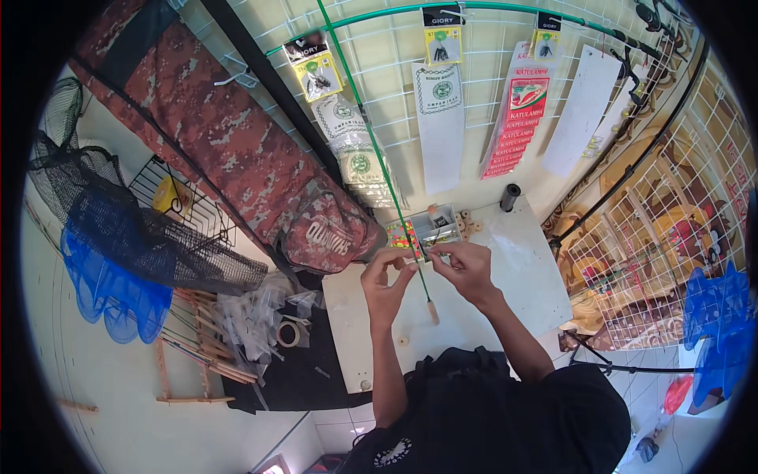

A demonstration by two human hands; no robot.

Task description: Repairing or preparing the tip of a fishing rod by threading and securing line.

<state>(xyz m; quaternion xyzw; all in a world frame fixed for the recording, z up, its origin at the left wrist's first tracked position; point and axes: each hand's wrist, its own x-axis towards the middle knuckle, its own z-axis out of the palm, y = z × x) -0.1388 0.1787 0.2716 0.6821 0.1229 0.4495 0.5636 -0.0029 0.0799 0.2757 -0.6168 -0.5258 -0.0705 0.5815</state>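
White is the worktop point(525, 272) under our work. Over its middle passes the green rod point(424, 282), the longest thing that we handle; its pale brown handle point(433, 314) points toward the near edge, while the rest goes beyond the far edge, up in front of the wall. Our left hand point(384, 292) has thumb and forefinger brought close together at the rod; whether they really squeeze it, we cannot tell. Our right hand point(467, 272) is pinched at the fingertips. Just behind, near the far edge, stands a divided box point(447, 215), and the black tube point(511, 197) is near the far right corner. One pale ring point(403, 341) lies between the handle and the left edge. Smallest is the dark piece point(425, 253), which our right fingertips seem to grip, just beside the rod. To do this fine step well, we judge, the left hand should steady the rod against rolling, and the right should use light pressure, because such a small piece can easily slip away.
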